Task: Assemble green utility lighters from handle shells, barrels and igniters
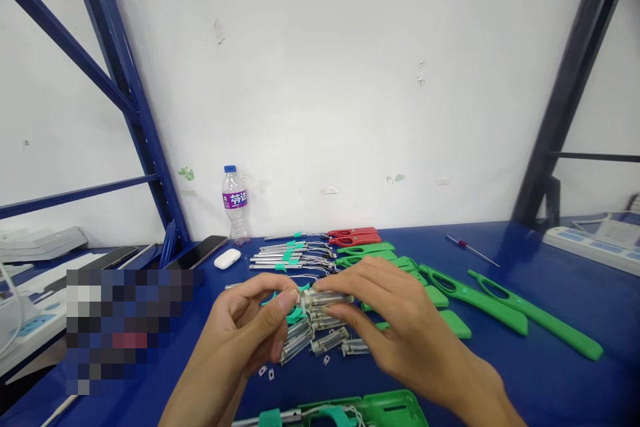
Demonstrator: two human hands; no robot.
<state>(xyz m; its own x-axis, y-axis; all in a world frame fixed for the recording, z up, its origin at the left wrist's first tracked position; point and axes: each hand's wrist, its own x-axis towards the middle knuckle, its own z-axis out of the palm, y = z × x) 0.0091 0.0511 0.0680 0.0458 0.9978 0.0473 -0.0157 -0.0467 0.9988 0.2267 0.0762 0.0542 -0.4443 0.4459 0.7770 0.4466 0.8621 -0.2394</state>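
Note:
Both my hands meet over the blue table [500, 347]. My left hand [250, 327] pinches a small teal plastic piece [295, 313] between thumb and fingers. My right hand [395, 327] pinches a clear tube part [325, 298] that touches the teal piece. Under them lie several more clear tube parts [320, 340] and a few tiny white bits [267, 371]. Behind is a row of metal rods with teal clips [290, 257].
Green handle shells [500, 303] and red ones [353, 236] lie right of centre. A water bottle [235, 203], phone [197, 251], earbud case [227, 258], screwdriver [470, 250] and power strip [595, 243] are around. A green open housing [350, 410] sits at the front edge. Blue shelf posts [130, 93] flank.

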